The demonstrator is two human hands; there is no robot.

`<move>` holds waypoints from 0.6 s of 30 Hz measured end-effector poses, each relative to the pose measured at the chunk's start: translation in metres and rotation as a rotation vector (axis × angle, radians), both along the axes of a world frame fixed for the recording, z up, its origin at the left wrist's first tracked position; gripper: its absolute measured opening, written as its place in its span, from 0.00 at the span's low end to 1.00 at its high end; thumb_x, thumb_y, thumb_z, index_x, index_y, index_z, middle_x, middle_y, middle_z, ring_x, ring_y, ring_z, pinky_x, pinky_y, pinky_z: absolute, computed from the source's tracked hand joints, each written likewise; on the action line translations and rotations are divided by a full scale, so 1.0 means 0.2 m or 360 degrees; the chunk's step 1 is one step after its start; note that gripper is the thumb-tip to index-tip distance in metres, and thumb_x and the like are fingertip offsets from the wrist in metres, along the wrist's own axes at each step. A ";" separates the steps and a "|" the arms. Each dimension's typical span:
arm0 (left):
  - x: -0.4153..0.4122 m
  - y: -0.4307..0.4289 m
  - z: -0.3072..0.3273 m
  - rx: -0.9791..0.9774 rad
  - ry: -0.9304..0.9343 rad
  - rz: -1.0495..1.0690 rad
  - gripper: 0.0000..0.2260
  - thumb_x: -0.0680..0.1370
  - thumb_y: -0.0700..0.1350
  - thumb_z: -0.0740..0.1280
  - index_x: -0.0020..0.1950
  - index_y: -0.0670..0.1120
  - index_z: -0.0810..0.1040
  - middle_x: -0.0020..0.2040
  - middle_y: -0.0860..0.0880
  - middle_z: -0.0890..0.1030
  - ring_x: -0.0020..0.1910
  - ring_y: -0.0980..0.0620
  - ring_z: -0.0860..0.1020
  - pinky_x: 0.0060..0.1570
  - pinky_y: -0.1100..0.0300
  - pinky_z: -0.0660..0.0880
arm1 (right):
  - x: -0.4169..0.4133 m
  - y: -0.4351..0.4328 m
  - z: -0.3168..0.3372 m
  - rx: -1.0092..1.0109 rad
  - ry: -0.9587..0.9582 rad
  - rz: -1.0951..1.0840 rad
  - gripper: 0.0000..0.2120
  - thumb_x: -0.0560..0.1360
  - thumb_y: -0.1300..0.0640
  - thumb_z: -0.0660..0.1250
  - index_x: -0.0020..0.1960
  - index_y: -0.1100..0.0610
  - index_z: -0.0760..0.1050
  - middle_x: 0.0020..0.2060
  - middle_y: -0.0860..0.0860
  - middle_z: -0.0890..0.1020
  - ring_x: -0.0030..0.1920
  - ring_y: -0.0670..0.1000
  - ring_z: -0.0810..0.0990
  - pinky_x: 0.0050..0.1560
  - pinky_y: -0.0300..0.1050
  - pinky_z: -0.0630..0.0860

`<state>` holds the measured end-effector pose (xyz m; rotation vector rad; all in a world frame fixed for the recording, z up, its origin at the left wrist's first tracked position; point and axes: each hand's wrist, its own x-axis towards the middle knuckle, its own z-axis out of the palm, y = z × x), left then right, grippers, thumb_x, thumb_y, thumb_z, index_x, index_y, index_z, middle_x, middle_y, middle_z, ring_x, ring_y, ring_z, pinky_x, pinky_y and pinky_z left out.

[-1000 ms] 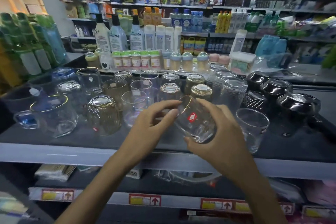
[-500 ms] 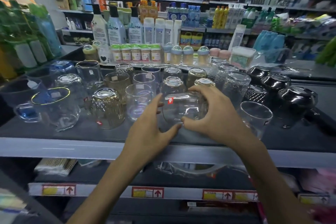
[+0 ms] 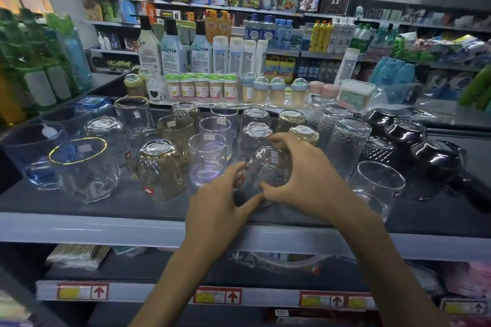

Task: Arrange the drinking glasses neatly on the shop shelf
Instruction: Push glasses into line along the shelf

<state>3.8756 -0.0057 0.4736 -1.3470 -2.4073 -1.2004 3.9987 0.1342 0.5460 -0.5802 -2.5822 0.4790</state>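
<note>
Smooth round clear glass, upside down, near front middle of the dark matte shelf. Left hand and right hand both hold it, fingers curled round its sides. Just left: smooth upright tumbler, then ribbed amber glass, inverted.

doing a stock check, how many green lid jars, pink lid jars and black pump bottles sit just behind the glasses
green lid jars: 5
pink lid jars: 2
black pump bottles: 3
total: 10
</note>
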 end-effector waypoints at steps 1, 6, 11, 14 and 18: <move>-0.01 0.00 -0.01 -0.0007 0.0013 0.0007 0.28 0.72 0.68 0.67 0.69 0.64 0.66 0.60 0.61 0.83 0.59 0.56 0.82 0.50 0.55 0.80 | 0.00 0.00 -0.01 -0.0039 0.0033 -0.0002 0.40 0.63 0.39 0.76 0.72 0.44 0.66 0.62 0.44 0.77 0.64 0.45 0.74 0.63 0.43 0.73; -0.01 0.02 -0.05 -0.0053 0.0098 0.0126 0.28 0.74 0.69 0.64 0.70 0.58 0.68 0.61 0.56 0.82 0.60 0.53 0.80 0.52 0.55 0.78 | -0.03 0.00 -0.08 -0.0130 0.0193 0.0058 0.35 0.65 0.43 0.79 0.69 0.47 0.71 0.61 0.42 0.79 0.64 0.45 0.76 0.65 0.50 0.76; 0.03 0.01 -0.05 -0.0031 0.0173 0.0203 0.31 0.75 0.73 0.60 0.73 0.59 0.66 0.60 0.54 0.82 0.60 0.52 0.79 0.48 0.54 0.75 | 0.02 0.00 -0.06 -0.0157 0.0282 0.0109 0.29 0.72 0.43 0.78 0.70 0.48 0.76 0.64 0.40 0.80 0.65 0.40 0.77 0.68 0.45 0.75; 0.04 0.00 -0.04 0.0033 0.0183 0.0218 0.35 0.74 0.73 0.62 0.77 0.59 0.62 0.62 0.57 0.81 0.59 0.52 0.81 0.46 0.54 0.77 | 0.02 0.01 0.01 -0.0082 0.0373 0.0074 0.19 0.78 0.44 0.71 0.67 0.47 0.79 0.61 0.40 0.82 0.62 0.41 0.80 0.66 0.48 0.77; 0.04 0.02 0.00 0.0194 0.0245 0.0073 0.37 0.74 0.67 0.69 0.78 0.52 0.65 0.66 0.53 0.80 0.61 0.52 0.80 0.54 0.54 0.80 | -0.08 0.09 0.15 -0.0038 0.0279 0.0032 0.12 0.81 0.49 0.68 0.62 0.48 0.83 0.54 0.43 0.85 0.55 0.44 0.83 0.61 0.49 0.79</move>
